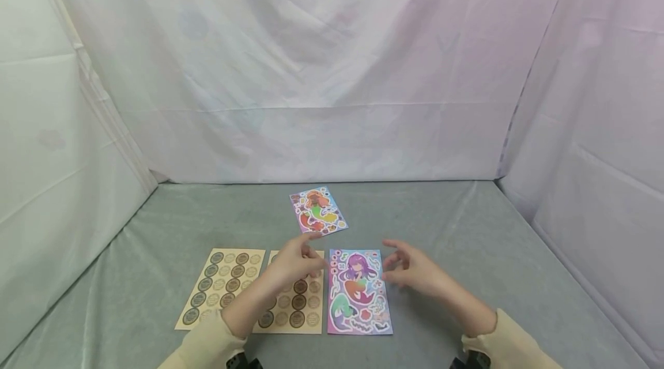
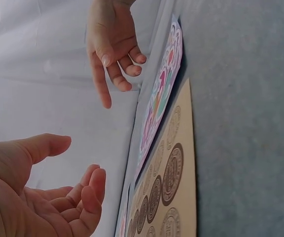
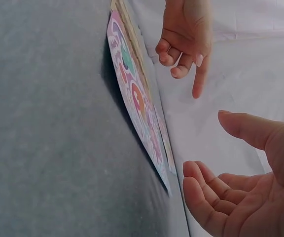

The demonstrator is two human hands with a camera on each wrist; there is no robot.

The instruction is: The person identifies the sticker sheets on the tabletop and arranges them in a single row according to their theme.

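Observation:
My left hand (image 1: 297, 260) hovers over the upper part of a tan sheet of round seal stickers (image 1: 282, 323), fingers loosely bent and holding nothing. Just right of that sheet lies a mermaid sticker sheet (image 1: 359, 294) with a purple-haired figure. Beside its upper right edge is my right hand (image 1: 417, 270), also holding nothing, its thumb and fingers apart in the right wrist view. Both palms face each other across the sheet. A second tan sheet of round seals (image 1: 220, 282) lies at the left, partly covered by the left forearm.
Farther back, another mermaid sticker sheet (image 1: 317, 210) with an orange-haired figure lies slightly turned. Everything rests on a grey cloth-covered table (image 1: 441, 213). White curtains (image 1: 332, 69) hang behind and at both sides.

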